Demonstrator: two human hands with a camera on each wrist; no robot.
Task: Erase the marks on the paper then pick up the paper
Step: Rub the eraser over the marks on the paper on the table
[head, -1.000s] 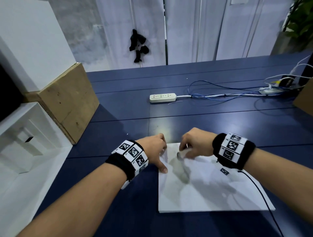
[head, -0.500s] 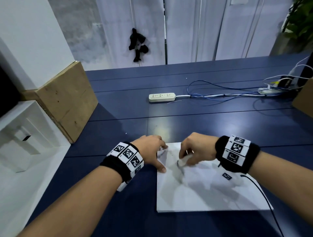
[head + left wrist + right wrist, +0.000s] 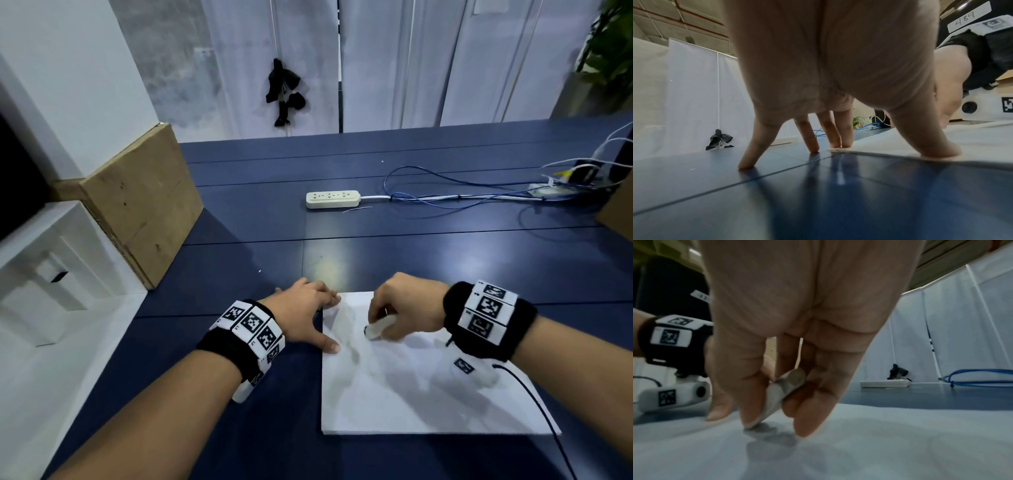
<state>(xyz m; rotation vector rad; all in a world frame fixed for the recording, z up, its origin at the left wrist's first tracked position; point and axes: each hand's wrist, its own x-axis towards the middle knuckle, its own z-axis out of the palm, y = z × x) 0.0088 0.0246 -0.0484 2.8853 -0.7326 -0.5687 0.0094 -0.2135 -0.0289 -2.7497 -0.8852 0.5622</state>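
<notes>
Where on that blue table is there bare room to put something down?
Bare table lies between the power strip and the hands, and left of the paper by the cardboard box. The far right is crowded with cables.

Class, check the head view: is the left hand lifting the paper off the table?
No: the left hand rests with spread fingers pressing the paper's left edge, which lies flat on the table.
</notes>
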